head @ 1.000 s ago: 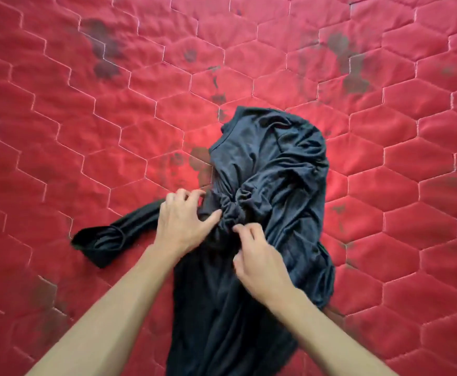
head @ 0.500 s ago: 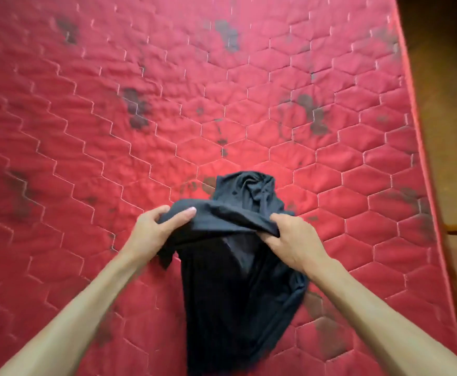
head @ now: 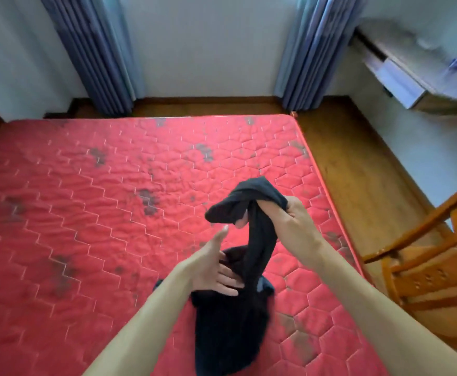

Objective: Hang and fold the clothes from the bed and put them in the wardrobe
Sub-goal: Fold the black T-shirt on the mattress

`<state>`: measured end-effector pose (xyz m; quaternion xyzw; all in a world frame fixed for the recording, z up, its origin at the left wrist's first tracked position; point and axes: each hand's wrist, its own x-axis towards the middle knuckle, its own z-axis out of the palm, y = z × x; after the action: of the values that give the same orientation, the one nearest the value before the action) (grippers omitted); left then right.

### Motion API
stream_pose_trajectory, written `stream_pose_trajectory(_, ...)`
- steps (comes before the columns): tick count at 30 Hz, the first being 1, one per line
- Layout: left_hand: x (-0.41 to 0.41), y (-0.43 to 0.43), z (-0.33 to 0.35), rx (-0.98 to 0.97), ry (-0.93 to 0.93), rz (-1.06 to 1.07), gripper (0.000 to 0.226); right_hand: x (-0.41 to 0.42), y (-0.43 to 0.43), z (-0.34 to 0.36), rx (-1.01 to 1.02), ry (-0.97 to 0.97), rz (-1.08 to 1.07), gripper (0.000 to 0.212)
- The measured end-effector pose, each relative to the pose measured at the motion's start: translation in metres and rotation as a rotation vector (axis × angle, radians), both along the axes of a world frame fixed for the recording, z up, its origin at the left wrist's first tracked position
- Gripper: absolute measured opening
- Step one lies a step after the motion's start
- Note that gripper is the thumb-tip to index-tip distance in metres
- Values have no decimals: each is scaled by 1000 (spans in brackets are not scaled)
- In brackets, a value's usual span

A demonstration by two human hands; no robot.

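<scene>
The left hand, open with fingers spread, lies against the dark, soft fabric garment above the red quilted bed mattress. The right hand grips its bunched upper end, lifted. The lower folds are blurred, the hem cut off below.
</scene>
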<state>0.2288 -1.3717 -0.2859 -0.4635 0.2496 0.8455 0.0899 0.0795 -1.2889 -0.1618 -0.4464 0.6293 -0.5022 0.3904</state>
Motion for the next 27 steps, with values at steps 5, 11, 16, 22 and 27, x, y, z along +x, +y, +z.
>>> stream_pose_trajectory(5,-37,12,22,77,14,572,24,-9,34,80,-55,-240,18,35)
stream_pose_trajectory(11,-42,4,63,-189,86,509,20,-76,84,92,347,253,-193,5)
stream_pose_trajectory(16,-57,20,125,-327,142,449,13,-101,92,65,689,603,-57,88)
stream_pose_trajectory(22,-65,40,177,-710,149,347,13,-42,30,38,159,587,114,62)
stream_pose_trajectory(27,-42,22,175,-1426,-32,319,13,-42,11,38,2,589,26,26)
